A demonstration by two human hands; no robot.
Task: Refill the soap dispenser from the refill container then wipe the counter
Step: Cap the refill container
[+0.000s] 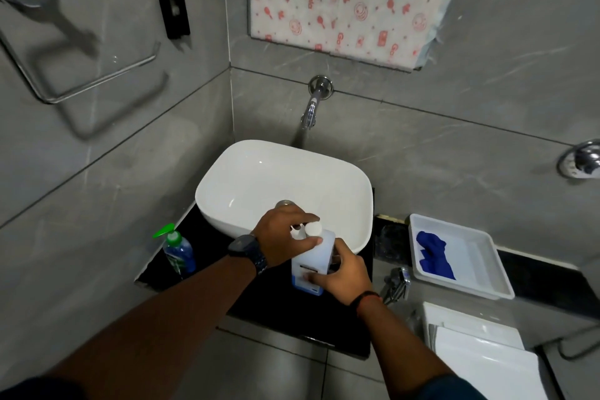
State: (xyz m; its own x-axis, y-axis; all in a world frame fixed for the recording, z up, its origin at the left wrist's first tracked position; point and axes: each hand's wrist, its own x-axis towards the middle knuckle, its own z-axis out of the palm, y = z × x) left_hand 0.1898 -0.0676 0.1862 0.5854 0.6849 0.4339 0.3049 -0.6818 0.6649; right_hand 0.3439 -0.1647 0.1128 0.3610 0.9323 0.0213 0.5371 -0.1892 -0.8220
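Refill container [308, 255] stands upright on the black counter [259, 302], against the near edge of the white basin [276, 178]. Its white cap [313, 229] looks to be on. The left hand [285, 237] curls over the top of it, fingers at the handle and thumb just beside the cap. The right hand [344, 273] wraps the lower body, fingers across the label.

The step in hand seems to be opening it. It would go best with the right hand keeping the body planted while the left moves onto the cap and twists, the jug level so nothing slops on the dark counter (which has to be wiped anyway).

At nine o'clock from the container, well apart at the counter's left corner, stands the soap dispenser [178, 253] with its green pump on; that pump must come off before pouring. At twelve o'clock the wall tap [311, 107] hangs over the basin. At three o'clock a white tray [480, 269] holds a crumpled blue cloth [433, 256], likely the wipe. Counter space is narrow, and the basin crowds any tilt of the jug, so pouring near the left corner looks safer.
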